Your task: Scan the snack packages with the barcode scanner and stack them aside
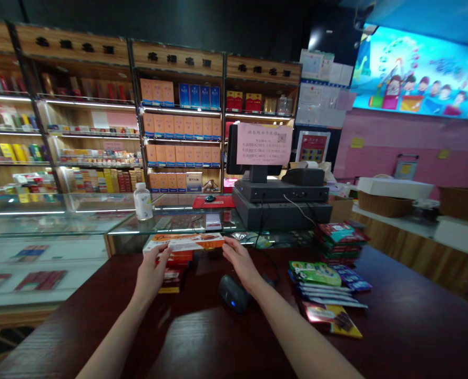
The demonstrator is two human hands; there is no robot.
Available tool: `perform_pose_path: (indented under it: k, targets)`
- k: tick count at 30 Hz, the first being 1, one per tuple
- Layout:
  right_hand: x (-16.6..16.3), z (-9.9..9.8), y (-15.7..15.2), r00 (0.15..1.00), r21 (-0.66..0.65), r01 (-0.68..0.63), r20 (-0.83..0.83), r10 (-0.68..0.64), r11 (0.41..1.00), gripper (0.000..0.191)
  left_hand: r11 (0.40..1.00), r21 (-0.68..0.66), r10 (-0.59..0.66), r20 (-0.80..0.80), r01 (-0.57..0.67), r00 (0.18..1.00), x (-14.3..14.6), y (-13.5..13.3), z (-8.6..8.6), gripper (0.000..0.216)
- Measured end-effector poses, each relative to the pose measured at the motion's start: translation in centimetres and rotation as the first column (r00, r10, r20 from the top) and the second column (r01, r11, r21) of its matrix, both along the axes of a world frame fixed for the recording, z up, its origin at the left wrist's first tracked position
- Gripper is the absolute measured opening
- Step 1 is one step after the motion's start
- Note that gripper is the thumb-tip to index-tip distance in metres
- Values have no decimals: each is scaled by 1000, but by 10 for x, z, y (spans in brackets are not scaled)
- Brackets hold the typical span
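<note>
An orange and white flat box [184, 241] lies across the top of a stack of boxes [174, 273] at the far edge of the dark wooden counter [202, 342]. My left hand [152, 269] holds the box's left end, fingers curled on its edge. My right hand [237, 260] touches the box's right end with fingers spread. A black computer mouse [232, 292] sits just under my right wrist.
A black till with screen and pink notice [264, 143] stands behind on a glass case [171, 223], beside a small white bottle [142, 201]. Snack packets [324, 287] lie stacked to the right. Shelves of boxed goods [179, 131] fill the back wall.
</note>
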State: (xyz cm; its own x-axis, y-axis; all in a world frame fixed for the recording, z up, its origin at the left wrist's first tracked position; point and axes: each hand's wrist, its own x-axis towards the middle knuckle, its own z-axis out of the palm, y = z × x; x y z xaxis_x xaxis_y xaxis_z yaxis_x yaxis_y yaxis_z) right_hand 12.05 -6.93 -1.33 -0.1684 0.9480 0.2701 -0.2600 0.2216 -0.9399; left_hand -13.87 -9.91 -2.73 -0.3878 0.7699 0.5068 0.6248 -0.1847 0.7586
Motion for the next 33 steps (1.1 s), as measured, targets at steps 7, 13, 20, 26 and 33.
perform_pose_path:
  k: [7,13,20,26,33]
  targets:
    - [-43,6,12,990,5,-117,74,116,993,43,996,-58,71,-15,-71,997,-41,-2,0,51]
    - [-72,-7,23,986,65,-133,111,125,989,46,997,-52,49,-22,-50,999,-66,8,-5,49]
    - [-87,-24,30,969,56,-119,223,104,991,45,994,-69,84,-67,-89,994,-80,17,-10,44]
    - [-89,-26,31,961,55,-108,260,91,993,46,991,-80,101,-99,-109,990,-82,21,-9,44]
    - [-96,-35,36,968,68,-106,237,87,992,50,979,-117,149,-144,-166,978,-84,26,-13,46]
